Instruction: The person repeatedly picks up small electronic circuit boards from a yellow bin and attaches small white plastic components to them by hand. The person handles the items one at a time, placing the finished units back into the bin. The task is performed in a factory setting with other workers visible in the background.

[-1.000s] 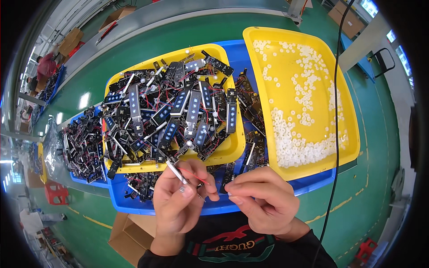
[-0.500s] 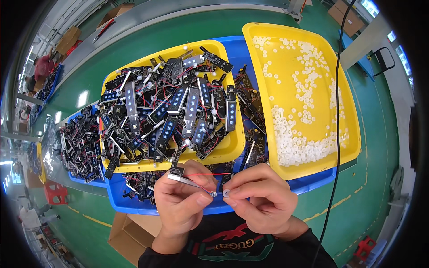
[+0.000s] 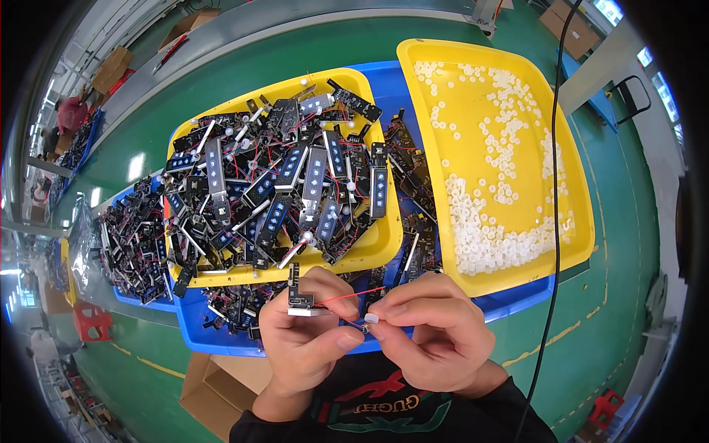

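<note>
In my left hand (image 3: pixel 303 336) is a small black circuit board module (image 3: pixel 295 286) with a silver-white block along its lower edge. A loose red wire (image 3: pixel 346 297) sticks out from it to the right. At my left thumb and fingertips, a small round part (image 3: pixel 362 328) sits at the end of thin wires. My right hand (image 3: pixel 443 336) pinches a small white plastic ring (image 3: pixel 371 318) between thumb and forefinger. The ring is right beside the round part; whether they touch I cannot make out.
A yellow tray (image 3: pixel 380 255) heaped with similar modules stands ahead. To its right, another yellow tray (image 3: pixel 473 140) holds many white rings. Both rest on blue bins (image 3: pixel 384 77) containing more boards. A black cable (image 3: pixel 554 221) hangs at the right; a cardboard box (image 3: pixel 203 391) stands below.
The module in my left hand has turned, its board now more upright and its silver-white block level. The white ring has tilted and come closer to the round part.
</note>
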The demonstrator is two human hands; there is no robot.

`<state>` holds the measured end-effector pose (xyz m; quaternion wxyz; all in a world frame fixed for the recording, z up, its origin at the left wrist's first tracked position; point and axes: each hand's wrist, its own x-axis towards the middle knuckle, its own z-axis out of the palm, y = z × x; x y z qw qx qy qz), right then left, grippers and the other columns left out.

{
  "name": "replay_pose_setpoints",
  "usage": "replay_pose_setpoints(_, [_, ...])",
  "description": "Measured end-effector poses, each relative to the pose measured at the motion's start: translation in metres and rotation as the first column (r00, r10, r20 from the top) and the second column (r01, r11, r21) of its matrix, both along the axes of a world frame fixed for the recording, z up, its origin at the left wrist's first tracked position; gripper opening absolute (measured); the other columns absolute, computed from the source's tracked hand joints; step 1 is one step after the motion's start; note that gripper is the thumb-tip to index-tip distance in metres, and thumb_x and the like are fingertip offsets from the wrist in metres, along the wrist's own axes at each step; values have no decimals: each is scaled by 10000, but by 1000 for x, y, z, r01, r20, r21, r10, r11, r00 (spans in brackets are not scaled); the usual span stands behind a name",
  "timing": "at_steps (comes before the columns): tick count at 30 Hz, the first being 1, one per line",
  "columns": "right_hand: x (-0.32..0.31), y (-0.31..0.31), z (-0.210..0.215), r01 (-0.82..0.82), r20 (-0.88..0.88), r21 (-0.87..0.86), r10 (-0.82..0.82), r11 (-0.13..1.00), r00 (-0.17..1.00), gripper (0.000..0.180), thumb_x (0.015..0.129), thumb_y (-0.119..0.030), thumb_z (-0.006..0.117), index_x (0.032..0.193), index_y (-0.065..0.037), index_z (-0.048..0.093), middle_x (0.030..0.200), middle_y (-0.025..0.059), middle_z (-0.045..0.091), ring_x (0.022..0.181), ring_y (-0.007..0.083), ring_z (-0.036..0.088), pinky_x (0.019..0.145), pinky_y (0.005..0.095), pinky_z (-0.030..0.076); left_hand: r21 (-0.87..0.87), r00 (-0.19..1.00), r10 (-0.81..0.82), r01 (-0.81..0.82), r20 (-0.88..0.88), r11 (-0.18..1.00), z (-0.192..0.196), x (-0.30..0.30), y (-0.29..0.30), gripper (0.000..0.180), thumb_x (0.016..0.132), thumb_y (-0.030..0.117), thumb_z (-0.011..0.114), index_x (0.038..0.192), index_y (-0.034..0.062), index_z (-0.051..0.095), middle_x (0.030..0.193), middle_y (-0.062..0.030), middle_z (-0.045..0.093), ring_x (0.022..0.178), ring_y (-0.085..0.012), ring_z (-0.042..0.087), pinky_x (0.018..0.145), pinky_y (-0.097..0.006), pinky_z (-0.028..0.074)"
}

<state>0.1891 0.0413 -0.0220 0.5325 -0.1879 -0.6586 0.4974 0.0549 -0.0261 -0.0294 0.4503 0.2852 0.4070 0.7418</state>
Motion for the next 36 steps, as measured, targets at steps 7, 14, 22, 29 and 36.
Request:
replay_pose_setpoints(7, [-2,-1,2,-29,-42,-20,28,999,999,301,724,138,729,996,46,639,941,180,669,789,219,674,677,277,555,-34,1000,-16,16,2,999,0,0,0,257,678,54,839,843,-6,652,860,-123,622,786,-175,577,696,-277,442])
replay_pose_setpoints(14, [-1,-7,2,-60,-110,-91,50,994,993,311,731,153,713,1017,64,631,967,184,675,774,185,663,643,238,528,16,997,57,-56,-54,998,-2,3,1,285,663,76,865,830,3,645,842,-114,617,765,-186,577,682,-282,444])
replay_pose_setpoints(22, [2,-16,-5,-15,-125,-98,2,995,992,281,747,144,697,1002,47,634,991,182,709,732,164,649,553,232,445,96,967,169,-154,-189,983,-2,9,2,305,661,57,865,812,14,604,821,-105,599,754,-210,581,682,-329,468])
replay_pose_setpoints(29, [5,-13,-3,9,43,79,-13,997,999,304,698,133,713,965,2,653,1008,174,708,716,196,659,556,260,481,14,982,70,-69,-176,998,1,-1,-4,274,671,-3,839,837,-1,620,850,-107,613,767,-187,585,698,-303,463])
replay_pose_setpoints(36, [33,27,11,203,336,480,-393,854,856,265,698,65,699,947,-15,655,887,111,667,741,262,629,640,343,496,-211,894,35,-144,-447,967,52,-46,-6,183,765,-64,716,931,-35,646,898,-96,628,783,-132,600,739,-237,492])
